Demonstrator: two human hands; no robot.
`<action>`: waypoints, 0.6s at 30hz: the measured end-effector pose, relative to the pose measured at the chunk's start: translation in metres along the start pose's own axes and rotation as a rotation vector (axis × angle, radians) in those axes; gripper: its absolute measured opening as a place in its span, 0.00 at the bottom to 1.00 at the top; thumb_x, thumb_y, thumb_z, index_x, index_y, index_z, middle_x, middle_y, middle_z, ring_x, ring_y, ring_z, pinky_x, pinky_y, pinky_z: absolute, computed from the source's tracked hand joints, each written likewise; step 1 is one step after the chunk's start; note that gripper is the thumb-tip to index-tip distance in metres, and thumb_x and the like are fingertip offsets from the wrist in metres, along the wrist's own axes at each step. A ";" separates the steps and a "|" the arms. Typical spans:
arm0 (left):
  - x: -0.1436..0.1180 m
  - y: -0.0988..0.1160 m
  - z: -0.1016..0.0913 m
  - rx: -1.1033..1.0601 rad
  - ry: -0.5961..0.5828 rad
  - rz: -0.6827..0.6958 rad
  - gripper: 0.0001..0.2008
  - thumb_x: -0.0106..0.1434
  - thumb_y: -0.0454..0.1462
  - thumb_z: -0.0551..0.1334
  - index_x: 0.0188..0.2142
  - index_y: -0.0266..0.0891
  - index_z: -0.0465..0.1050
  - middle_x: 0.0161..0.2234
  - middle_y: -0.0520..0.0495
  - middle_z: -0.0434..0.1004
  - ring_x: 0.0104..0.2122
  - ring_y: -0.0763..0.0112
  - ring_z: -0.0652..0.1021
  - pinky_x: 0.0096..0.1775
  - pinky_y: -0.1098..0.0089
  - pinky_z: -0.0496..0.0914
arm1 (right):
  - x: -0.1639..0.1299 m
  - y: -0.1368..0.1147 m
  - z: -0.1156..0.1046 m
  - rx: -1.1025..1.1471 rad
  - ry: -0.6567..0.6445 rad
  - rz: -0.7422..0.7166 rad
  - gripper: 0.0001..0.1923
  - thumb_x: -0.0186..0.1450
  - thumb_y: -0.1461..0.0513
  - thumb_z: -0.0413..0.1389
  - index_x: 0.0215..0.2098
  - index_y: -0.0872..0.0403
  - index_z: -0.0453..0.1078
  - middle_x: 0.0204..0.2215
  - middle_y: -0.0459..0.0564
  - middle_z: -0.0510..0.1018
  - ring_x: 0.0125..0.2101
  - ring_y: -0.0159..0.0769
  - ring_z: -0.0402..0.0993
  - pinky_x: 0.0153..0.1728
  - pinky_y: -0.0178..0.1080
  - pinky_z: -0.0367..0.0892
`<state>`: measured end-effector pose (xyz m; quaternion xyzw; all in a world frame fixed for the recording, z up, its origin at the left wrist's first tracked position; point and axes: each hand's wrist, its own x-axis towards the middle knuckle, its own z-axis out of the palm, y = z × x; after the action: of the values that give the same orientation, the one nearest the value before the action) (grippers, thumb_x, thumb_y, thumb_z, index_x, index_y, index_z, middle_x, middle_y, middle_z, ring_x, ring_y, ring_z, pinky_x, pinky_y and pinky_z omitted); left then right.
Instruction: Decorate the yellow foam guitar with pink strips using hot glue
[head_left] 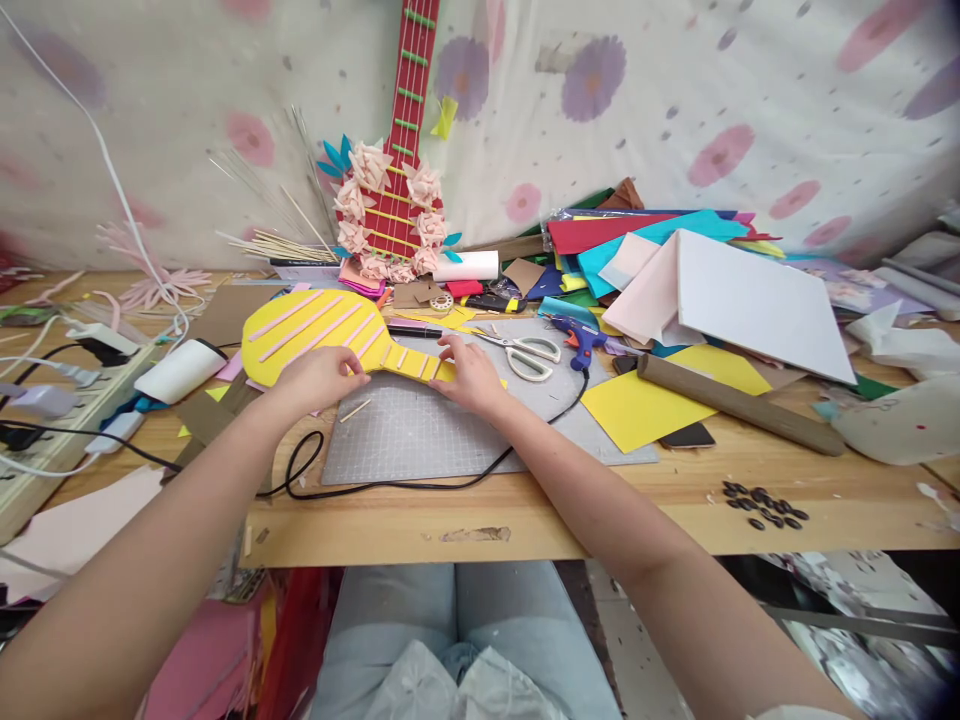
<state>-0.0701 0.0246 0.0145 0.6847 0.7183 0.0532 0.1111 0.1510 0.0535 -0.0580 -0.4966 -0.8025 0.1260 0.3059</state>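
Note:
A yellow foam guitar shape [315, 325] with pink strips glued across it lies on the grey cutting mat [420, 435]. My left hand [319, 378] presses on the body where it narrows into the neck. My right hand [469, 372] rests with its fingertips on the far end of the yellow neck. A thin wooden stick [355, 410] lies on the mat between my hands. Neither hand lifts anything; both hold the guitar shape flat.
Scissors [525, 352] and a blue glue gun [577, 338] with a black cord lie just beyond my right hand. A red guitar model [397, 180] with paper flowers leans on the wall. Coloured sheets [652, 400], a brown roll [739, 403], a power strip [52, 420] and black beads [761, 503] lie around.

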 end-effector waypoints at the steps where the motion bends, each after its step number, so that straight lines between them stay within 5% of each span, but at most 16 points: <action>1: -0.002 0.000 0.003 0.041 -0.044 0.026 0.10 0.49 0.46 0.61 0.27 0.43 0.72 0.24 0.50 0.74 0.27 0.66 0.74 0.25 0.71 0.59 | 0.000 0.000 0.000 0.000 0.000 0.000 0.27 0.52 0.60 0.60 0.48 0.53 0.58 0.39 0.51 0.75 0.43 0.44 0.67 0.43 0.47 0.61; 18: -0.010 0.001 0.030 0.223 -0.097 -0.015 0.07 0.49 0.40 0.60 0.27 0.40 0.73 0.34 0.37 0.78 0.36 0.53 0.76 0.36 0.63 0.66 | -0.004 0.001 -0.007 0.014 -0.019 0.028 0.26 0.52 0.63 0.60 0.47 0.52 0.59 0.39 0.51 0.75 0.44 0.46 0.68 0.44 0.48 0.62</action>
<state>-0.0622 0.0123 -0.0134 0.6894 0.7185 -0.0612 0.0691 0.1574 0.0497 -0.0541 -0.5046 -0.7974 0.1405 0.2998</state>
